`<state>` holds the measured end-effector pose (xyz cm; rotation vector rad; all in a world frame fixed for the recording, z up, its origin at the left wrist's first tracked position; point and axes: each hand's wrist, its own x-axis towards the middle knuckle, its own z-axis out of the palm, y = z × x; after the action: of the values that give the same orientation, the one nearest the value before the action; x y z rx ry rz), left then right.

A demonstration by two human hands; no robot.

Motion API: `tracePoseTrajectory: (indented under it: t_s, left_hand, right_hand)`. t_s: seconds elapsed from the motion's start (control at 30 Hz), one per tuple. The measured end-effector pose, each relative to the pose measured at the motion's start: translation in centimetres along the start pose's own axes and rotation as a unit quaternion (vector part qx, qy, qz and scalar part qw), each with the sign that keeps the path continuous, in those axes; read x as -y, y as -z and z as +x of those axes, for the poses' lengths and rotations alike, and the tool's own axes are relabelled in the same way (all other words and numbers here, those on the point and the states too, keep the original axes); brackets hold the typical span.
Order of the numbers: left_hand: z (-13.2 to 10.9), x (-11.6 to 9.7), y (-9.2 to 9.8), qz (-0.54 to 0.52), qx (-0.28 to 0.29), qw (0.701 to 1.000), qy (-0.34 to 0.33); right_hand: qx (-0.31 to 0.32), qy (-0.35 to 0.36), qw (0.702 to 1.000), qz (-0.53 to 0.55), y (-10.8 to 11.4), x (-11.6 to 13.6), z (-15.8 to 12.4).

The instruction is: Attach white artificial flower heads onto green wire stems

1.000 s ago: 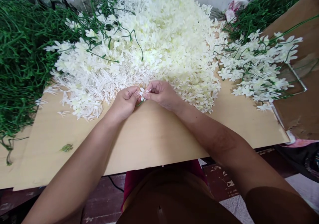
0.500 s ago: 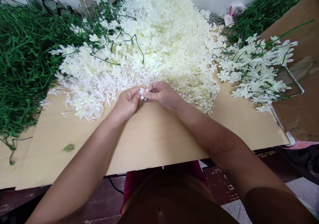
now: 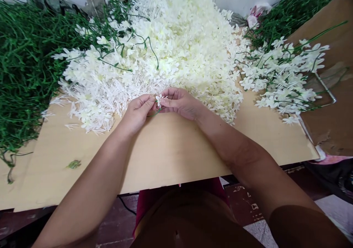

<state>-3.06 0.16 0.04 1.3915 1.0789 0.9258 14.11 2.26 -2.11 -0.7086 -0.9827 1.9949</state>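
Both hands meet at the near edge of the heap of white artificial flowers (image 3: 190, 38). My right hand (image 3: 180, 103) is closed, its thumb and fingers pinching a small white artificial flower (image 3: 159, 99). Closed beside it, my left hand (image 3: 138, 112) pinches at the flower's left side, where a bit of green stem shows at the fingertips. A thin length of green stem (image 3: 158, 110) also shows below the flower, between the hands. The fingers partly cover how flower and stem meet.
Piles of green plastic stems lie at the left (image 3: 24, 67) and back right (image 3: 292, 16). Stems with white flowers (image 3: 286, 75) rest at the right, by a brown cardboard sheet (image 3: 333, 123). White spiky pieces (image 3: 121, 93) border the heap. A green scrap (image 3: 74, 164) lies on the tabletop (image 3: 171, 156).
My left hand has shifted slightly left, and the gap between the fingertips has widened a little. More of the flower and stem shows between the hands.
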Motion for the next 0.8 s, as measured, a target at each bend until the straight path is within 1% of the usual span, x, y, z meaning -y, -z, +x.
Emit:
tracePoseTrajectory:
  t_s: [0.23, 0.4, 0.53, 0.7, 0.8]
  left_hand:
    - [0.05, 0.15, -0.09, -0.024, 0.004, 1.000, -0.011]
    - [0.19, 0.12, -0.53, -0.068, 0.010, 0.998, -0.012]
    - [0.12, 0.17, -0.77, -0.095, 0.022, 0.995, -0.007]
    - [0.11, 0.10, -0.73, -0.080, 0.020, 0.997, 0.007]
    - [0.20, 0.11, -0.74, -0.064, 0.027, 0.998, 0.004]
  right_hand:
    - [0.001, 0.026, 0.999, -0.019, -0.35, -0.28, 0.07]
    - [-0.016, 0.031, 0.999, -0.003, -0.54, -0.16, -0.04]
    - [-0.007, 0.023, 1.000, -0.001, -0.73, -0.08, -0.10]
    - [-0.002, 0.015, 1.000, -0.014, -0.65, 0.04, -0.03]
    - [0.009, 0.014, 0.999, -0.036, -0.42, 0.02, 0.02]
